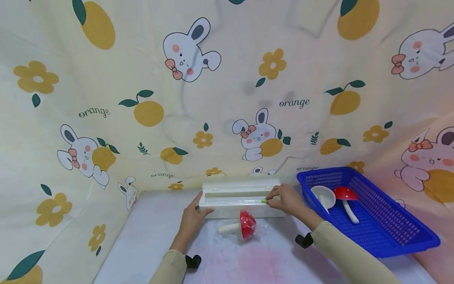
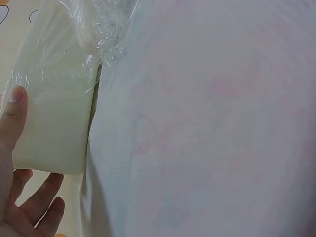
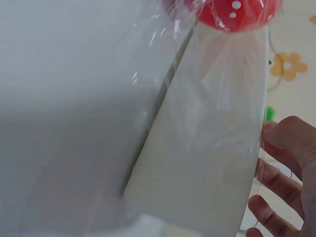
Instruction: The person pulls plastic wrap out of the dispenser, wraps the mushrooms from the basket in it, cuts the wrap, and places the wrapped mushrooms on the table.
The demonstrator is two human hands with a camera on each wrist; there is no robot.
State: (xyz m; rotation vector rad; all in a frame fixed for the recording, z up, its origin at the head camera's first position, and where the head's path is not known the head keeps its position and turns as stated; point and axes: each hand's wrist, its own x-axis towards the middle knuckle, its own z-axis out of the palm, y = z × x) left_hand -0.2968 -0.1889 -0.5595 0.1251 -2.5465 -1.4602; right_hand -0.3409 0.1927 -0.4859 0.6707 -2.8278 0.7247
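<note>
White table [image 1: 149, 236] with a faint pink stain, backed by a cream cloth backdrop [image 1: 227, 98] printed with bunnies, oranges and flowers. White cling-film dispenser box [image 1: 241, 199] sat at the far middle of the table against the backdrop, lid up, slot facing the person. Left hand [image 1: 193, 217] rested on the box's left end, thumb flat on its front face, fingers fairly straight, not clenched; the left wrist view showed the thumb [image 2: 14, 111] pressed on the box [image 2: 54, 108] with the other fingers loose below. Right hand [image 1: 287, 199] was at the right part of the box's top edge, fingertips pinching at a small green slider [image 1: 263, 201]; in the right wrist view the green bit [image 3: 268, 113] showed just beside the curled fingers [image 3: 289, 143], and the exact grip was hard to tell there. Clear film [image 3: 217, 98] lay drawn over the box front. Just near of the box lay a red mushroom toy [image 1: 242, 227] with white dots, on its side, stem pointing left, covered in clear film. Right of the box, a blue plastic basket [image 1: 390, 228] held a white mushroom toy [image 1: 323, 197] and another red mushroom toy [image 1: 345, 199]. Beige sleeves [image 1: 347, 252] on both arms, black wrist mounts [image 1: 304, 240] visible.
</note>
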